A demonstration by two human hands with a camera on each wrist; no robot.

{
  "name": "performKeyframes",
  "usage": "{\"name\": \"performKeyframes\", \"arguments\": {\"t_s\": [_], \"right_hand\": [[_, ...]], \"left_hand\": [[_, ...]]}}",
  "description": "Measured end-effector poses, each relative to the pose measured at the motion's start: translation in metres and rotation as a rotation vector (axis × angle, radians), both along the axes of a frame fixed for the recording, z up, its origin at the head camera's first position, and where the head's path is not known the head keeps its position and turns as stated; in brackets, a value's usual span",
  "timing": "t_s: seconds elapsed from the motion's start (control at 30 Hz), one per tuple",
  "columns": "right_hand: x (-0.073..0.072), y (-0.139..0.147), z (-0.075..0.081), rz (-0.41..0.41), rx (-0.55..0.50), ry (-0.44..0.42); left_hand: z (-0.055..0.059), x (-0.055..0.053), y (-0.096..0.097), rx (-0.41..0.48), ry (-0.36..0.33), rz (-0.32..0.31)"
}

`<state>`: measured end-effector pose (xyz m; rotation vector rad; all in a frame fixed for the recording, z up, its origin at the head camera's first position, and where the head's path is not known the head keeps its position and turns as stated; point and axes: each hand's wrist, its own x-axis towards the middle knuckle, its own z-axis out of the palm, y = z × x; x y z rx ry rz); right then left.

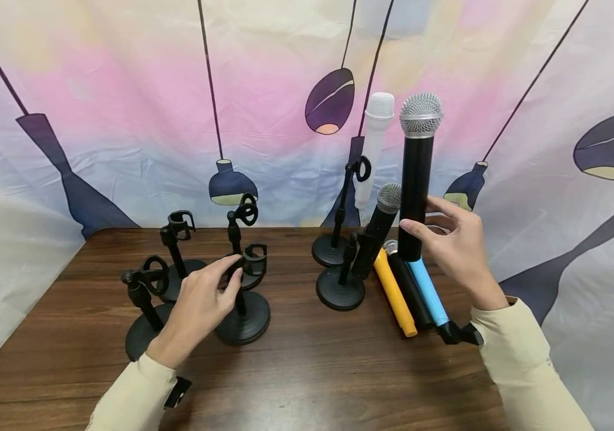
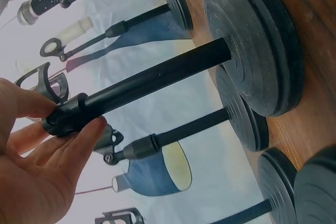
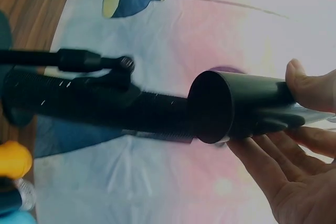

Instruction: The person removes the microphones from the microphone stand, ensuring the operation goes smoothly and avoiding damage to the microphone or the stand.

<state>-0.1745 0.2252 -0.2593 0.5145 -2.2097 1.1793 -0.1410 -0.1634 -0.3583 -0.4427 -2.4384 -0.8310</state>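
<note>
My left hand (image 1: 199, 305) pinches the top joint of a black microphone stand (image 2: 157, 82) between thumb and fingers. The stand's round base (image 1: 243, 322) rests on the table, and its clip (image 1: 255, 260) holds nothing. In my right hand (image 1: 458, 245), a black microphone (image 1: 416, 173) with a silver mesh head is gripped near its lower end, upright and above the table. The right wrist view shows this microphone's hollow-looking end (image 3: 211, 107). Just left of it, another black microphone (image 1: 376, 233) leans in a stand (image 1: 341, 290).
Behind, a white microphone (image 1: 374, 143) sits at a stand (image 1: 334, 242). Yellow (image 1: 395, 293), black (image 1: 412, 293) and blue (image 1: 428, 293) microphones lie side by side at the right. More stands (image 1: 145, 323) with vacant clips crowd the left. A patterned cloth (image 1: 140, 120) hangs behind the table (image 1: 307, 371).
</note>
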Motion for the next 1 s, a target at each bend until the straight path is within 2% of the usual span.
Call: {"name": "performKeyframes", "arguments": {"t_s": [0.2, 0.63, 1.0], "right_hand": [[0.0, 0.021, -0.013, -0.075, 0.015, -0.02], [0.0, 0.064, -0.05, -0.23, 0.101, -0.192], [-0.002, 0.099, -0.095, -0.263, 0.229, -0.322]], "left_hand": [[0.0, 0.004, -0.009, -0.011, 0.026, 0.016], [0.001, 0.011, -0.016, -0.027, 0.062, 0.044], [0.003, 0.015, -0.019, -0.05, 0.068, 0.067]]}}
